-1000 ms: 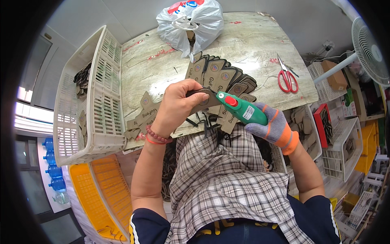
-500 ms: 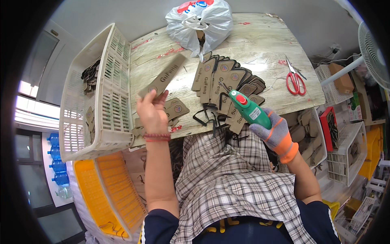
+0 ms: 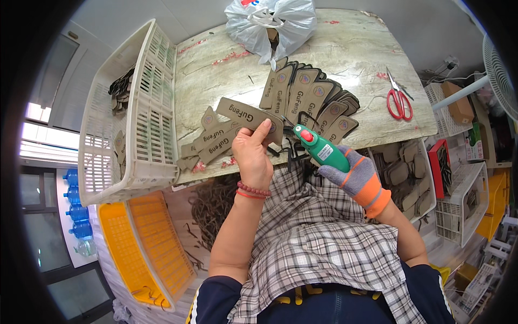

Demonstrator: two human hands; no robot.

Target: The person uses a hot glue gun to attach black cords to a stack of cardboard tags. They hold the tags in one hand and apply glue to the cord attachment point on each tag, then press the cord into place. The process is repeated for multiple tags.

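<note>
A flat tan fabric piece (image 3: 233, 109) with printed lettering is pinched between the thumb and fingers of my bare left hand (image 3: 252, 156). Its right end lies close to the thin tip of a green handheld tool with a red button (image 3: 330, 155). My right hand (image 3: 353, 175), in a grey and orange glove, is wrapped round that tool; whether the tip touches the piece I cannot tell. Behind them, similar dark-edged pieces (image 3: 305, 94) fan out on the table. More tan pieces (image 3: 213, 141) lie in a loose pile left of my left hand. Dark trimmed strips (image 3: 292, 160) sit at the table's front edge.
Red-handled scissors (image 3: 399, 103) lie on the table's right side, and a knotted white plastic bag (image 3: 291, 27) stands at the back. A white basket (image 3: 144, 116) borders the left edge. Below are a yellow crate (image 3: 116, 235), a heap of dark scraps (image 3: 211, 213) and a filled bin (image 3: 430, 183).
My left hand has brought the tan piece rightward and lower, up to the tool's tip, turning it from steeply slanted to nearly level. The gloved hand has shifted slightly left, still gripping the tool.
</note>
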